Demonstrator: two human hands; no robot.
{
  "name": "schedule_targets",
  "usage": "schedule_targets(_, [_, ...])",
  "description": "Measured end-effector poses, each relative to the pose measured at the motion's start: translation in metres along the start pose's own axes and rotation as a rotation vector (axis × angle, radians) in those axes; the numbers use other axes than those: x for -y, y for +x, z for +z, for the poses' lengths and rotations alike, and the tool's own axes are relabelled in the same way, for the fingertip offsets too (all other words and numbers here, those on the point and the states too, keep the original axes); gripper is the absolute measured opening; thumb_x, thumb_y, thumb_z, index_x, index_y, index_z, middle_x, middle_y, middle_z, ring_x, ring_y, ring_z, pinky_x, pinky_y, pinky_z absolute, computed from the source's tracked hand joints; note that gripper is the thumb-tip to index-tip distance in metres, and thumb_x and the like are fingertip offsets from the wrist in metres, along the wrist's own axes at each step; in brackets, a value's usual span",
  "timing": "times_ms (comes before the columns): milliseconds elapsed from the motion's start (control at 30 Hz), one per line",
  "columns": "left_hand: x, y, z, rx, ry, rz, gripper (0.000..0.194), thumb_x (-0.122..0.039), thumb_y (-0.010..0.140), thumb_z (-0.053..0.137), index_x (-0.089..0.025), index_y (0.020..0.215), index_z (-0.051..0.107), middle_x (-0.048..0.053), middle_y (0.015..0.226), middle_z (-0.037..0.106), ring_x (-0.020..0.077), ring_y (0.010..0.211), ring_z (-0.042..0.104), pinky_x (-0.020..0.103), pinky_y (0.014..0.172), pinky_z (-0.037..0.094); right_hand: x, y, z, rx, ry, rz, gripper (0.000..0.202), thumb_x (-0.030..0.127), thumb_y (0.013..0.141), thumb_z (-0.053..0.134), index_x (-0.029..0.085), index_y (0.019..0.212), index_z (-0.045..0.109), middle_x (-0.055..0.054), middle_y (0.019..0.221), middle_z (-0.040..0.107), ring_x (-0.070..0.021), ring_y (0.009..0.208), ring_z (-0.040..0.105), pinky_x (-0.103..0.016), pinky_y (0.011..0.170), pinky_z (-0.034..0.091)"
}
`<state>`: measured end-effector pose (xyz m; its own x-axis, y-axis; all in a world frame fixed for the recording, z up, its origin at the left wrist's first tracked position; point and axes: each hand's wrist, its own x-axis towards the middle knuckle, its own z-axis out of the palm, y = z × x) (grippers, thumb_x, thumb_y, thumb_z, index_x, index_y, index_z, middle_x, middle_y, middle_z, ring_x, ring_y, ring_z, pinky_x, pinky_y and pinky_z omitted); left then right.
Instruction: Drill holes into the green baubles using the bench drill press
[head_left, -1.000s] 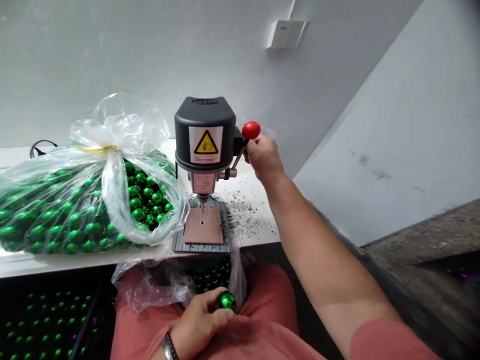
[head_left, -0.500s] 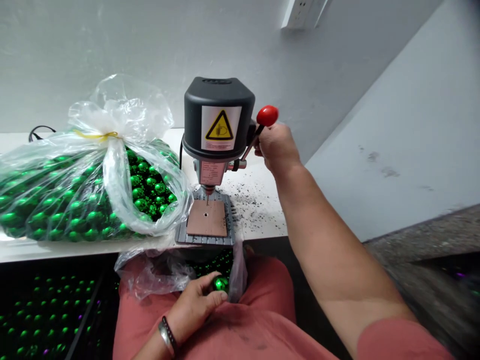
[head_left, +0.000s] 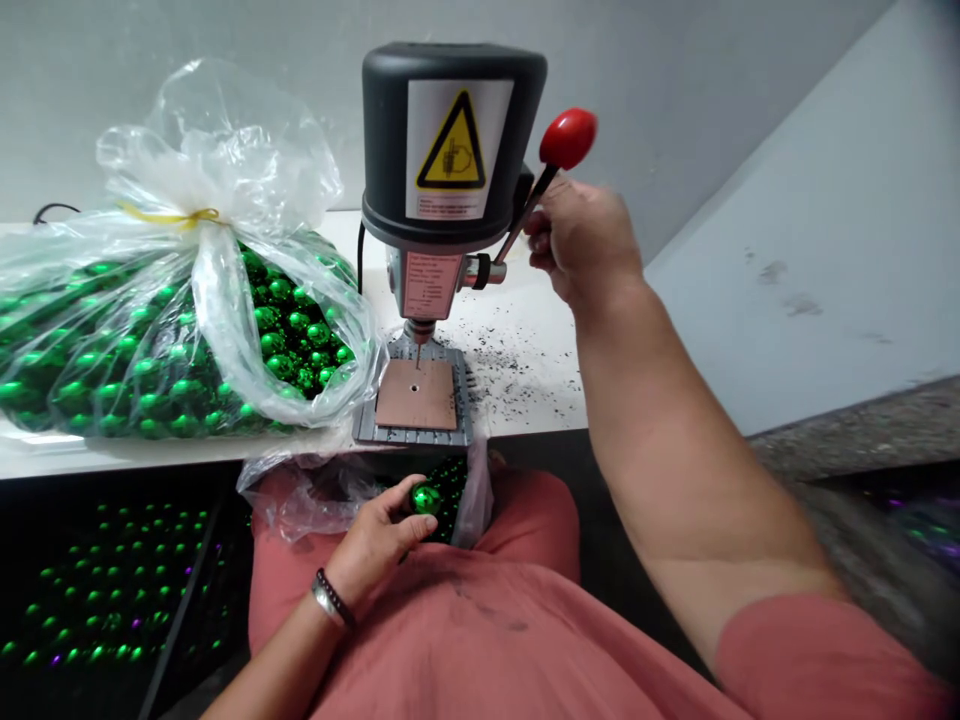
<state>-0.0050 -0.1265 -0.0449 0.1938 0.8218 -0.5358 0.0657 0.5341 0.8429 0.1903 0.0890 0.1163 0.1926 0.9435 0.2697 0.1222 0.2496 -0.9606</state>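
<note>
A shiny green ball (head_left: pixel 426 498) is pinched between the thumb and fingers of my left hand (head_left: pixel 382 530), above my lap. Below it lies an open clear bag (head_left: pixel 474 490) with many more green balls. My right hand (head_left: pixel 589 235) is closed at the red-knobbed lever (head_left: pixel 534 208), just under the knob; some of its fingers are hidden. The lever belongs to a small black drill press (head_left: pixel 450 150). Its thin bit (head_left: pixel 419 355) points down over a brown square plate (head_left: pixel 416 405) with a small hole. No ball sits on the plate.
A large clear plastic bag (head_left: pixel 176 330) of green balls, tied with yellow string, fills the table's left. Dark shavings (head_left: pixel 517 375) are scattered right of the drill press base (head_left: pixel 465 400). Lower left, more green balls (head_left: pixel 105 590) lie in a dark container.
The view has tilted down and come closer, so the drill press appears larger and higher. My left hand still holds the green ball, which shows more fully. My right hand stays at the lever.
</note>
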Motion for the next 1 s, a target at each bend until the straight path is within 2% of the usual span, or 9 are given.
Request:
schedule_targets(133, [0.003, 0.001, -0.002, -0.043, 0.017, -0.006, 0.070, -0.031, 0.066, 0.067, -0.013, 0.130, 0.046, -0.004, 0.068, 0.053, 0.0058, 0.054, 0.038, 0.021, 0.054, 0.031, -0.015, -0.031, -0.019, -0.059, -0.045, 0.027, 0.025, 0.037, 0.084, 0.044, 0.016, 0.083, 0.056, 0.005, 0.059, 0.043, -0.0004, 0.042, 0.033, -0.019, 0.042, 0.022])
schedule_targets(300, [0.006, 0.005, -0.002, -0.086, 0.065, -0.014, 0.069, -0.031, 0.065, 0.067, -0.013, 0.129, 0.048, -0.001, 0.077, 0.059, 0.0082, 0.059, 0.045, 0.022, 0.059, 0.037, -0.055, -0.103, -0.037, -0.012, -0.078, 0.151, 0.025, 0.038, 0.078, 0.053, 0.015, 0.082, 0.060, 0.004, 0.057, 0.045, -0.0020, 0.045, 0.036, -0.017, 0.042, 0.026])
schedule_targets(333, [0.006, 0.006, -0.002, -0.102, 0.089, 0.000, 0.066, -0.031, 0.066, 0.067, -0.012, 0.127, 0.050, 0.001, 0.083, 0.061, 0.0100, 0.066, 0.049, 0.023, 0.064, 0.039, -0.063, -0.120, -0.038, 0.046, -0.135, 0.191, 0.026, 0.040, 0.078, 0.053, 0.016, 0.084, 0.061, 0.004, 0.059, 0.048, -0.0027, 0.048, 0.039, -0.017, 0.044, 0.029])
schedule_targets(433, [0.005, 0.006, -0.001, -0.143, 0.159, 0.076, 0.058, -0.031, 0.067, 0.067, -0.014, 0.121, 0.055, 0.005, 0.100, 0.063, 0.0164, 0.089, 0.054, 0.028, 0.083, 0.040, -0.079, -0.169, -0.030, 0.438, -0.275, 0.319, 0.030, 0.044, 0.078, 0.053, 0.017, 0.085, 0.064, -0.001, 0.074, 0.060, -0.0072, 0.067, 0.053, -0.020, 0.062, 0.042])
schedule_targets(500, [0.002, 0.004, 0.000, -0.138, 0.200, 0.142, 0.056, -0.031, 0.067, 0.068, -0.017, 0.120, 0.057, 0.005, 0.105, 0.062, 0.0183, 0.096, 0.054, 0.031, 0.090, 0.038, -0.083, -0.195, -0.022, 0.527, -0.272, 0.361, 0.030, 0.045, 0.076, 0.056, 0.018, 0.088, 0.064, -0.001, 0.078, 0.062, -0.0085, 0.071, 0.054, -0.021, 0.066, 0.043])
schedule_targets(567, [-0.001, -0.001, 0.002, -0.121, 0.224, 0.214, 0.053, -0.031, 0.068, 0.068, -0.021, 0.119, 0.058, 0.004, 0.106, 0.061, 0.0186, 0.098, 0.053, 0.031, 0.091, 0.039, -0.083, -0.214, -0.014, 0.605, -0.234, 0.417, 0.041, 0.046, 0.074, 0.057, 0.020, 0.105, 0.059, -0.001, 0.082, 0.061, -0.0075, 0.067, 0.053, -0.021, 0.062, 0.044])
schedule_targets(667, [-0.007, -0.009, 0.005, -0.111, 0.224, 0.311, 0.049, -0.033, 0.070, 0.068, -0.024, 0.117, 0.059, 0.004, 0.106, 0.059, 0.0178, 0.097, 0.053, 0.031, 0.089, 0.040, -0.081, -0.228, -0.009, 0.680, -0.199, 0.412, 0.050, 0.045, 0.074, 0.058, 0.023, 0.118, 0.052, -0.001, 0.093, 0.060, -0.0084, 0.073, 0.054, -0.023, 0.068, 0.046])
schedule_targets(833, [-0.017, -0.020, 0.005, -0.146, 0.246, 0.433, 0.043, -0.030, 0.069, 0.069, -0.027, 0.111, 0.063, 0.003, 0.101, 0.060, 0.0175, 0.093, 0.054, 0.030, 0.085, 0.042, -0.071, -0.237, -0.008, 0.666, -0.030, 0.456, 0.048, 0.044, 0.076, 0.057, 0.026, 0.120, 0.051, -0.002, 0.104, 0.062, -0.0122, 0.090, 0.058, -0.027, 0.082, 0.048])
schedule_targets(1000, [-0.016, -0.024, 0.003, -0.139, 0.256, 0.446, 0.041, -0.029, 0.069, 0.069, -0.028, 0.110, 0.064, 0.003, 0.101, 0.060, 0.0169, 0.091, 0.053, 0.029, 0.083, 0.042, -0.062, -0.244, -0.003, 0.629, 0.020, 0.482, 0.043, 0.040, 0.076, 0.058, 0.024, 0.116, 0.053, -0.003, 0.104, 0.063, -0.0125, 0.091, 0.060, -0.026, 0.081, 0.049])
